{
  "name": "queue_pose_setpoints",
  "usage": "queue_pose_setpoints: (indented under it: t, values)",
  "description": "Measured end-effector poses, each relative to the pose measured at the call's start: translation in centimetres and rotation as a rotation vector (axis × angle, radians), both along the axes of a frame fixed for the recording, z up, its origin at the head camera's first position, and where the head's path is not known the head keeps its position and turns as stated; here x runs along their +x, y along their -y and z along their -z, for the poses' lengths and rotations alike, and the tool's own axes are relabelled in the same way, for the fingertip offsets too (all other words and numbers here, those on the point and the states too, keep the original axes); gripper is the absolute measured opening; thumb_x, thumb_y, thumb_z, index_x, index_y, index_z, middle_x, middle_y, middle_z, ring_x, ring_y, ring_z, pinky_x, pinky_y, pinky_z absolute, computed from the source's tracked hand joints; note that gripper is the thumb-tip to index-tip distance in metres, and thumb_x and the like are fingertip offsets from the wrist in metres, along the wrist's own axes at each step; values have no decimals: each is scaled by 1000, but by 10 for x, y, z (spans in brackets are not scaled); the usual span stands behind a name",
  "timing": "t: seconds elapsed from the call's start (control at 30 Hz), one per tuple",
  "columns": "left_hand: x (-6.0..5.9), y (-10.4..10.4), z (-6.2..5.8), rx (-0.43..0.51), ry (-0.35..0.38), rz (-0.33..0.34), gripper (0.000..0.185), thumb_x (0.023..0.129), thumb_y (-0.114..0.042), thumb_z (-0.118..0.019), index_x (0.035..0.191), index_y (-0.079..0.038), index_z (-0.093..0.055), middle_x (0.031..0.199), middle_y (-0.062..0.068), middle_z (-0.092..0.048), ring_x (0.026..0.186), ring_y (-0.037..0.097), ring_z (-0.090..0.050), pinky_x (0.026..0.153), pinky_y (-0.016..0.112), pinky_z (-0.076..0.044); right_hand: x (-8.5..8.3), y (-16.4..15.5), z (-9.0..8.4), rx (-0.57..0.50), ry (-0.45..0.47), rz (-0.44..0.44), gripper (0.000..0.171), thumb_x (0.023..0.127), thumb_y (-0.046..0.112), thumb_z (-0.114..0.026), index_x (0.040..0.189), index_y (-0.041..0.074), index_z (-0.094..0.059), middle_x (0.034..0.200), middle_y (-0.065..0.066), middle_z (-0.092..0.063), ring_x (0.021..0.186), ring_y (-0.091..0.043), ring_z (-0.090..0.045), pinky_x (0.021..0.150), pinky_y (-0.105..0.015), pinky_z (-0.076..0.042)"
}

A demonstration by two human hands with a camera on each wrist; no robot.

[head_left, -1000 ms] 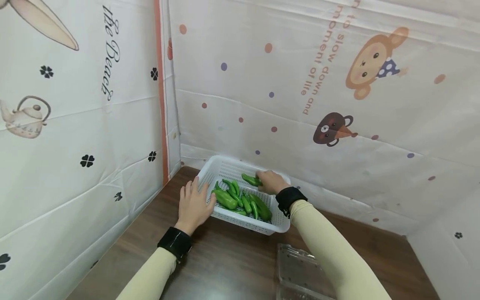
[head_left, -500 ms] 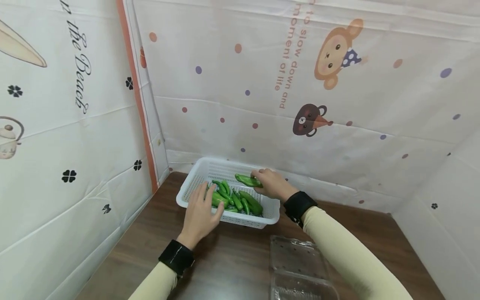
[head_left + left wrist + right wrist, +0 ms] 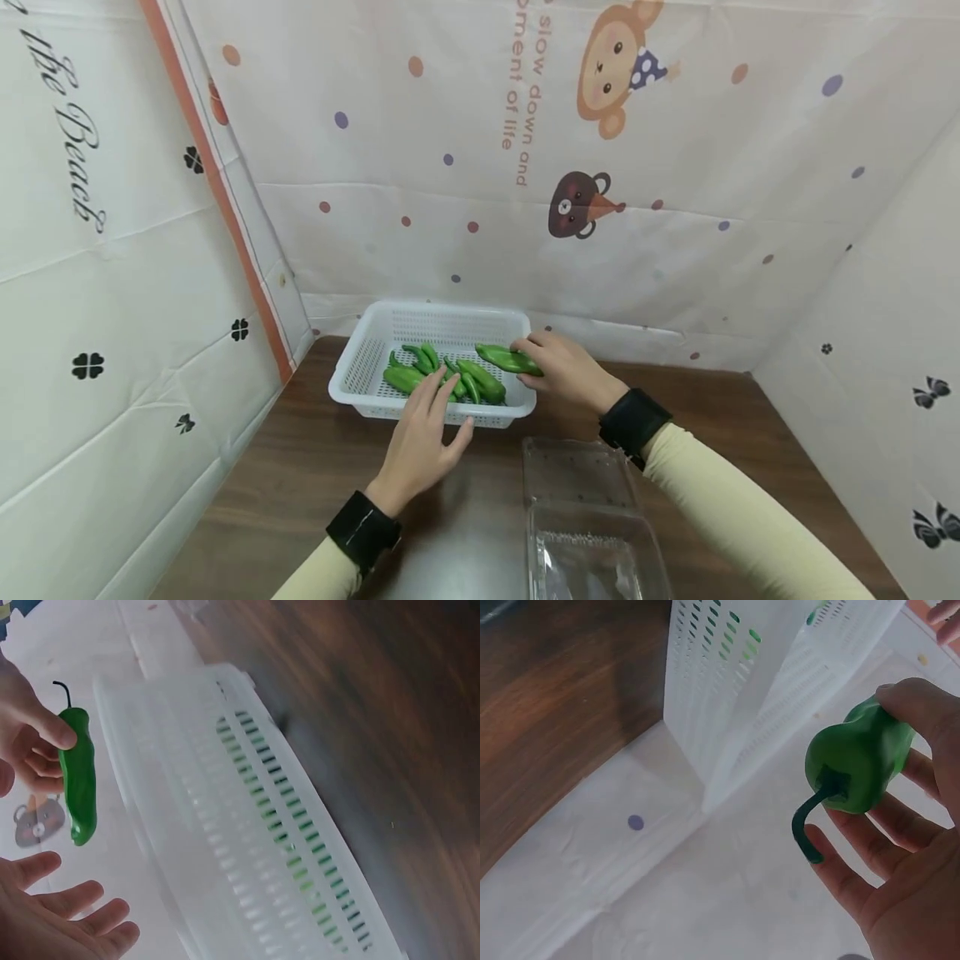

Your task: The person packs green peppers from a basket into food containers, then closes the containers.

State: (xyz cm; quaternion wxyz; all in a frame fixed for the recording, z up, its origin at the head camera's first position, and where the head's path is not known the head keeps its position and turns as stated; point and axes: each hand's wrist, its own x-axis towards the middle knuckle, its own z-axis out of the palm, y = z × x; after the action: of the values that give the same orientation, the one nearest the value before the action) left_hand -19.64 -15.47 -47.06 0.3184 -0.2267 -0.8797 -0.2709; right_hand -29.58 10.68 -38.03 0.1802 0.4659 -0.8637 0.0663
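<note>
My right hand (image 3: 564, 367) pinches a long green pepper (image 3: 501, 358) between thumb and fingers, above the right side of a white plastic basket (image 3: 348, 375). Its curled stem (image 3: 804, 832) shows in the right wrist view. Several more green peppers (image 3: 486, 383), large and small, lie in the basket. My left hand (image 3: 420, 450) hovers at the basket's front edge with fingers spread, holding nothing. It hides part of the front rim and some peppers. In the left wrist view the held pepper (image 3: 79, 776) hangs clear of the basket wall (image 3: 225, 787).
A clear plastic clamshell box (image 3: 588, 542) lies with its lid folded back on the brown wooden table (image 3: 300, 500), front right of the basket. Printed white cloth (image 3: 420, 167) hangs behind the basket and along both sides.
My right hand has lifted the pepper and carried it to the right, toward the basket's right rim. The left hand has come off the basket's left edge. The head view has turned right.
</note>
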Motion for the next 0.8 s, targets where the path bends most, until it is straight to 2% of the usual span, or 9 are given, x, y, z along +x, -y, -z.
queue_pose_setpoints:
  t: [0.17, 0.4, 0.67, 0.8]
  values:
    - [1, -8, 2, 9, 26, 25, 65, 99, -38, -61, 151, -4, -46, 157, 21, -42, 146, 37, -39, 118, 55, -34, 9, -12, -3, -6, 7, 13, 43, 89, 20, -82, 127, 10, -66, 106, -7, -64, 85, -18, -61, 71, -35, -55]
    - [9, -18, 8, 23, 18, 110, 63, 98, -34, -63, 151, -5, -47, 156, 19, -44, 144, 35, -42, 114, 54, -40, 23, -29, 4, -26, 43, 44, 45, 89, 22, -82, 129, 10, -65, 107, -4, -63, 87, -16, -59, 72, -35, -55]
    - [19, -36, 17, -32, 2, 197, 60, 99, -33, -62, 148, 1, -50, 150, 19, -51, 138, 35, -50, 112, 49, -44, 37, -53, 14, -53, 15, 59, 47, 89, 24, -82, 129, 8, -65, 107, -7, -64, 84, -19, -60, 71, -37, -54]
    - [25, -45, 22, -66, 36, 246, 58, 100, -33, -62, 146, 0, -52, 147, 18, -55, 135, 32, -53, 110, 45, -47, 45, -63, 20, -68, 27, 73, 47, 89, 24, -82, 130, 7, -65, 108, -8, -64, 84, -18, -59, 70, -36, -53]
